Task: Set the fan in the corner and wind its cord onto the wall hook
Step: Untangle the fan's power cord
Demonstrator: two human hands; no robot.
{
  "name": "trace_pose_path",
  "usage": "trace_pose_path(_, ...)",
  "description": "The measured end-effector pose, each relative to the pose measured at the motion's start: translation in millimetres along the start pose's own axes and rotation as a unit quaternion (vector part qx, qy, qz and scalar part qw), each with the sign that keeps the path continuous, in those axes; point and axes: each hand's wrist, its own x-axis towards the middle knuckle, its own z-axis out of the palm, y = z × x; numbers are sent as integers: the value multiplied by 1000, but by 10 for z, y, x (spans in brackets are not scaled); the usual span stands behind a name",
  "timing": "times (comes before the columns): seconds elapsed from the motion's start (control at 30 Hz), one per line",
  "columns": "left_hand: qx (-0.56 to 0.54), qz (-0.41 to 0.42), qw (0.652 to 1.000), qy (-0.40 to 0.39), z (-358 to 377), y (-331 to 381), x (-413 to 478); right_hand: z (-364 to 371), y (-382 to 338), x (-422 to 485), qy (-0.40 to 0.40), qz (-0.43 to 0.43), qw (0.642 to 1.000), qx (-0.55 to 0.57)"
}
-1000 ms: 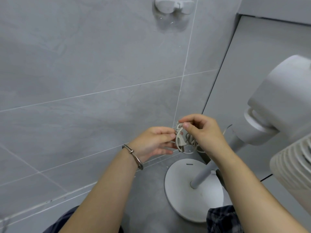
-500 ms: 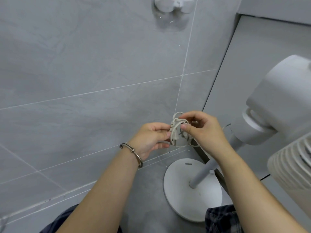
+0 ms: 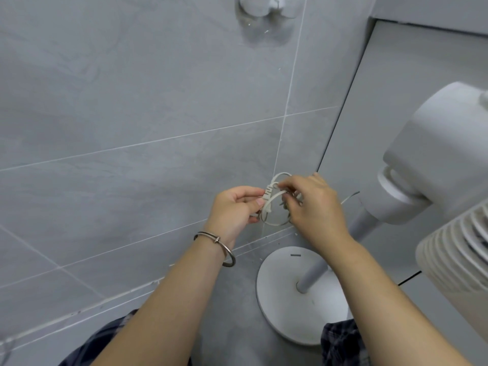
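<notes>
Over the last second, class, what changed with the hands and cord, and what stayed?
The left hand and right hand raised the coiled cord slightly toward the wall hook, both keeping their pinch on it. The fan and hook stayed put.

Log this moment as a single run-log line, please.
cord: looped between hands | left hand: pinches cord | right hand: pinches cord | hook: no cord yet | fan: upright by corner
</notes>
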Motion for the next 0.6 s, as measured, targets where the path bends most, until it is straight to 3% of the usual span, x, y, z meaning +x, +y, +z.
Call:
trace_pose_path(0.23, -41, -14, 999, -12, -11, 40, -11, -33, -4, 9, 26, -56, 997, -40)
trace_pose_path(0.47, 11, 19, 1000, 0, 19, 1, 0, -53, 54, 42, -53, -100, 992, -57)
trace_pose_path(0.6, -11, 21, 1000, 17, 42, -14, -13, -59, 56, 36, -88, -107, 988, -66)
